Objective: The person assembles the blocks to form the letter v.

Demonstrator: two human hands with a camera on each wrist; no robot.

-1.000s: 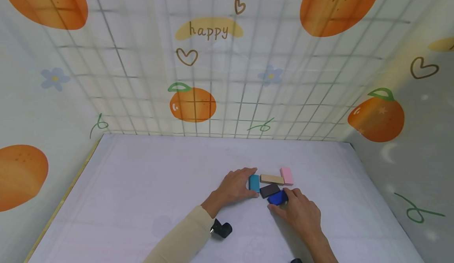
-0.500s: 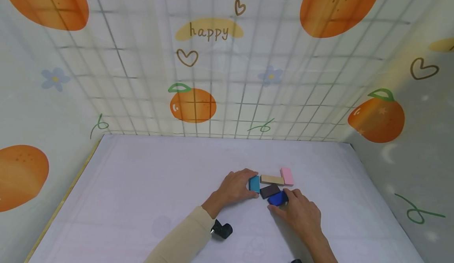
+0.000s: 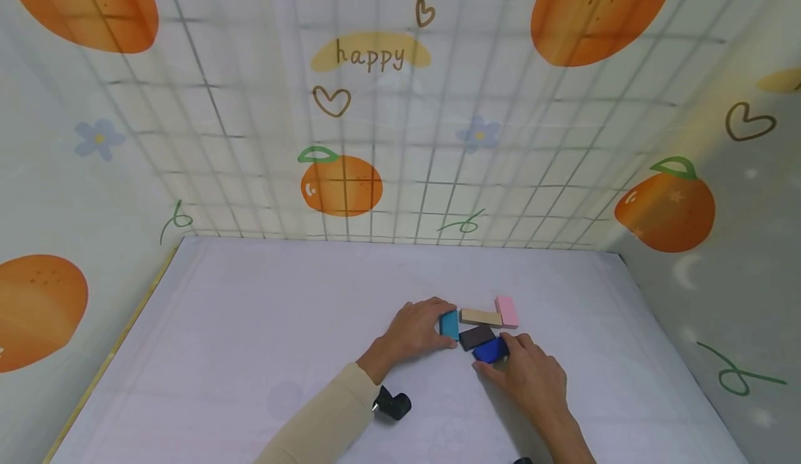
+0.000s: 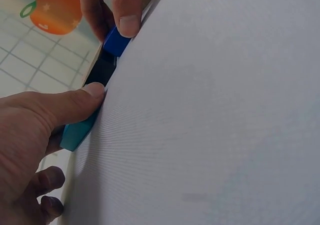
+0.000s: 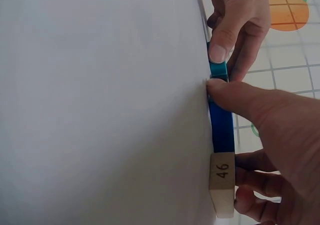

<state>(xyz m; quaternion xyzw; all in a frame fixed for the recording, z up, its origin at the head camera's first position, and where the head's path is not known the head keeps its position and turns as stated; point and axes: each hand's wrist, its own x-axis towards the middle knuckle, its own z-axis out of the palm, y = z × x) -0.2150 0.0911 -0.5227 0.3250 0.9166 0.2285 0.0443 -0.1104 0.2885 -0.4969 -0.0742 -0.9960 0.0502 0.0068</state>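
My left hand (image 3: 413, 330) grips a teal block (image 3: 449, 325) between thumb and fingers on the white tabletop. A dark block (image 3: 477, 337) lies slantwise just to its right. Against its near side sits a blue block (image 3: 491, 350), which my right hand (image 3: 535, 377) pinches across its ends. Behind these, a bare wooden block (image 3: 480, 317) runs sideways, its right end at a pink block (image 3: 507, 312). In the right wrist view, a wooden block marked 46 (image 5: 222, 180) stands beside the blue one, near my curled right fingers; the right hand hides it in the head view.
The white-covered table (image 3: 281, 304) reaches back to a hanging curtain (image 3: 388, 123) printed with oranges, with a grid behind it. More curtain closes off the left and right sides. A black wrist camera (image 3: 393, 404) sits below my left sleeve (image 3: 332, 415).
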